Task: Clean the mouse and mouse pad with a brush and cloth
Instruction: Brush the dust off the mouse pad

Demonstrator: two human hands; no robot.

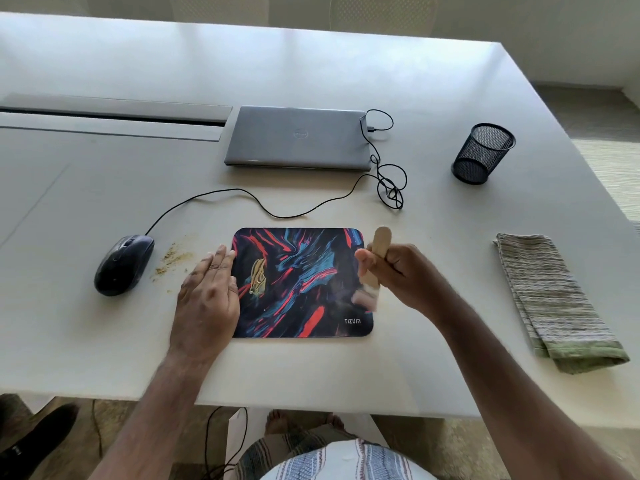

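Wooden brush [375, 258] in right hand [398, 275]; left hand [207, 292] flat on pad's [298, 282] left edge

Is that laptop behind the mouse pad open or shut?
Shut. The laptop lies flat on the table with its lid down, logo facing up, no screen or keyboard showing.

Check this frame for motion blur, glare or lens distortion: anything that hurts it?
Head view: the brush bristle end is smeared by motion blur over the mouse pad, while the right hand gripping it stays fairly sharp; the wide angle bows the table edges; soft glare washes the far tabletop; the left hand is sharp.
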